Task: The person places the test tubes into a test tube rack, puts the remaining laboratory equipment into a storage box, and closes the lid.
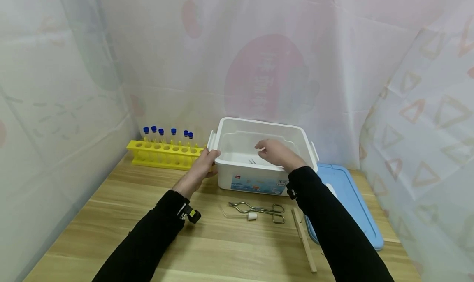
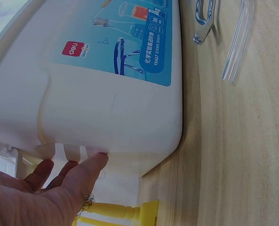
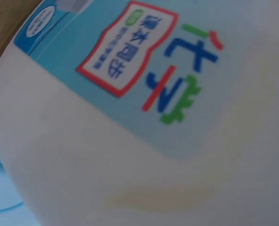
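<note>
A white plastic storage box (image 1: pixel 237 174) with a blue printed label (image 1: pixel 244 184) stands at the back of the table. My left hand (image 1: pixel 200 167) rests against its left end near the front corner. In the left wrist view, the fingers (image 2: pixel 94 165) are fairly straight and touch the wall beneath the rim. My right hand (image 1: pixel 279 153) is over the box opening, fingers loosely bent, nothing visible between them. Below that hand, small thin dark pieces (image 1: pixel 252 161) show inside the box. The right wrist view shows only the box's front (image 3: pixel 83 141), blurred, with the hand hidden.
Left of the box stands a yellow test tube rack (image 1: pixel 159 154) with several blue-capped tubes. In front lie metal crucible tongs (image 1: pixel 259 210), a bent glass tube (image 1: pixel 235 216) with a white stopper (image 1: pixel 252 216), and a long wooden piece (image 1: pixel 305 243). A blue lid (image 1: pixel 352 199) lies under my right forearm.
</note>
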### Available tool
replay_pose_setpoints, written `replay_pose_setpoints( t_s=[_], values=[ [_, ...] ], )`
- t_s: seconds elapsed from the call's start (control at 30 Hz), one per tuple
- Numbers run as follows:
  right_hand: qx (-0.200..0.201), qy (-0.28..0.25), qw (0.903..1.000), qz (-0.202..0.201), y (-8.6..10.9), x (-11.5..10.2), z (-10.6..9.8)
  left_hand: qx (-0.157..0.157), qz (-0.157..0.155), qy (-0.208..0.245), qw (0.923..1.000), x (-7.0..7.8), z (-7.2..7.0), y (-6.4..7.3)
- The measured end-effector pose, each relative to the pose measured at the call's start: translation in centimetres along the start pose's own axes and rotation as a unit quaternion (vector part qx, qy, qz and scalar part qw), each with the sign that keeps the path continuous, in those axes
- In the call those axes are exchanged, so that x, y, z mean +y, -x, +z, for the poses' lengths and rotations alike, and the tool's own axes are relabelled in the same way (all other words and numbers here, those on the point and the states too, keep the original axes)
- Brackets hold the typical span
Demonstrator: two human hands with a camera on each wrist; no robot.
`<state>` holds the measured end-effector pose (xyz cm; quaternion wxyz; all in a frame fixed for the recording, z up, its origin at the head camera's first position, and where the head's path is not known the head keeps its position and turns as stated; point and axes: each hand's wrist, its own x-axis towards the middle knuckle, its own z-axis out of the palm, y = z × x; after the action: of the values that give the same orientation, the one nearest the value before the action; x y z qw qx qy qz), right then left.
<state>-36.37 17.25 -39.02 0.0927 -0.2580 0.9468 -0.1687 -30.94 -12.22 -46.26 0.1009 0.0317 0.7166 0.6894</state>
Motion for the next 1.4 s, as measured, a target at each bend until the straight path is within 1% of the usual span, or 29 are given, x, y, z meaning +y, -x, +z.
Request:
replay_pose_setpoints(
  t_s=[0.13, 0.43, 0.57, 0.9, 1.1, 1.4],
  values=[
    [0.023, -0.008, 0.9996, 0.017, 0.5, -0.5, -0.4, 0.000, -0.001, 0.003, 1.0000, 0.0, 0.0, 0.0],
    [0.048, -0.015, 0.9976, 0.047, 2.1, -1.6, -1.5, 0.000, 0.001, 0.000, 1.0000, 0.2, 0.0, 0.1],
    [0.056, -0.030, 0.9963, 0.057, 3.2, -2.0, -1.6, 0.000, -0.001, 0.002, 1.0000, 0.2, 0.0, 0.2],
    [0.090, -0.040, 0.9941, 0.047, 5.1, -2.4, -1.9, 0.001, -0.004, -0.003, 1.0000, 0.3, 0.0, 0.1],
    [0.114, -0.029, 0.9920, 0.046, 6.2, -2.6, -1.7, 0.000, -0.001, -0.001, 1.0000, 0.2, 0.0, 0.1],
    [0.127, -0.026, 0.9908, 0.039, 8.3, -3.0, -1.3, -0.004, 0.003, -0.002, 1.0000, 0.0, -0.1, 0.1]
  ],
)
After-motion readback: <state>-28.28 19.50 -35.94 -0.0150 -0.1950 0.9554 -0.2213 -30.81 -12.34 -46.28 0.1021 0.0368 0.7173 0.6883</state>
